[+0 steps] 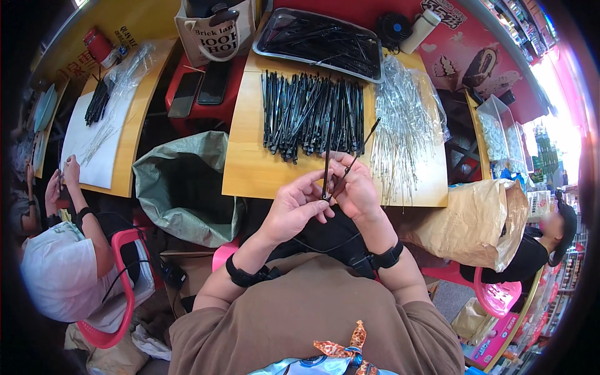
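Observation:
My left hand pinches a thin black strip that stands nearly upright between thumb and fingers. Close beside it, my right hand has its fingers closed on another slim black strip, which slants up to the right. The lower ends of the two strips come together between my fingertips; whether they are joined, I cannot tell. Both hands are over the table's near edge. Beyond them lies a broad pile of similar black strips. To its right spreads a bundle of thin silvery wires, partly in clear plastic.
A clear tray of black strips sits at the table's far side, near a small fan and a bottle. An open green woven sack stands left, a brown paper bag right. People sit on both sides.

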The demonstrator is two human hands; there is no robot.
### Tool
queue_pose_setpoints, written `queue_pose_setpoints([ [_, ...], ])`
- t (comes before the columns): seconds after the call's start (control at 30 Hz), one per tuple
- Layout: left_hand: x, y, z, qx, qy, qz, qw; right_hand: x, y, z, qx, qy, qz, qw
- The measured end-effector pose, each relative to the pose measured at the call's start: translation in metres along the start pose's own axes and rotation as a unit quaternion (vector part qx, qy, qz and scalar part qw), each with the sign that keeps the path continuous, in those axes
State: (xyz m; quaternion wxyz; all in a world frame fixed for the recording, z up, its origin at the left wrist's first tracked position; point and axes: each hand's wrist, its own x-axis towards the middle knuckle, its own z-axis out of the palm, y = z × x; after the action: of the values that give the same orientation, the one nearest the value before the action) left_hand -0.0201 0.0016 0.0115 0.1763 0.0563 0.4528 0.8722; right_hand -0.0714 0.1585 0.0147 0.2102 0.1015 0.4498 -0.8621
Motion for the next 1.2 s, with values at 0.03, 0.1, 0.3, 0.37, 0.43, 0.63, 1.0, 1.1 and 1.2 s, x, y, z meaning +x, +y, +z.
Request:
queue_pose_setpoints([
  [0.03, 0.0, 0.001, 0.001, 0.0, 0.0, 0.0, 1.0, 0.0, 0.0, 0.0, 0.011, -0.008, 0.003, 1.0],
  [0.1, 0.0, 0.005, 0.002, 0.011, -0.004, -0.009, 1.0, -0.001, 0.0, 0.001, 0.022, 0.003, 0.014, 1.0],
  [0.3, -0.001, 0.004, 0.002, -0.007, -0.001, -0.012, 1.0, -0.001, -0.001, 0.005, 0.03, 0.027, 0.019, 0.999],
  [0.37, 0.001, 0.003, 0.001, -0.007, 0.0, -0.008, 1.0, -0.001, -0.001, 0.005, 0.037, 0.035, 0.024, 0.998],
  [0.43, 0.001, 0.002, 0.0, -0.006, -0.001, -0.005, 1.0, 0.002, -0.001, 0.001, 0.016, -0.007, 0.009, 1.0],
  [0.63, -0.001, 0.003, 0.001, 0.001, -0.004, -0.009, 1.0, -0.002, -0.001, 0.005, 0.021, 0.012, 0.03, 0.999],
  [1.0, -0.004, 0.001, 0.0, -0.014, -0.017, 0.003, 1.0, -0.006, 0.001, 0.011, -0.02, 0.02, -0.05, 0.998],
  [1.1, -0.005, 0.007, 0.004, 0.013, -0.025, 0.002, 1.0, -0.009, -0.004, 0.014, -0.086, 0.019, -0.143, 0.986],
  [1.2, -0.006, 0.006, 0.002, 0.039, -0.019, 0.021, 0.999, -0.012, -0.007, 0.016, -0.124, 0.016, -0.195, 0.973],
])
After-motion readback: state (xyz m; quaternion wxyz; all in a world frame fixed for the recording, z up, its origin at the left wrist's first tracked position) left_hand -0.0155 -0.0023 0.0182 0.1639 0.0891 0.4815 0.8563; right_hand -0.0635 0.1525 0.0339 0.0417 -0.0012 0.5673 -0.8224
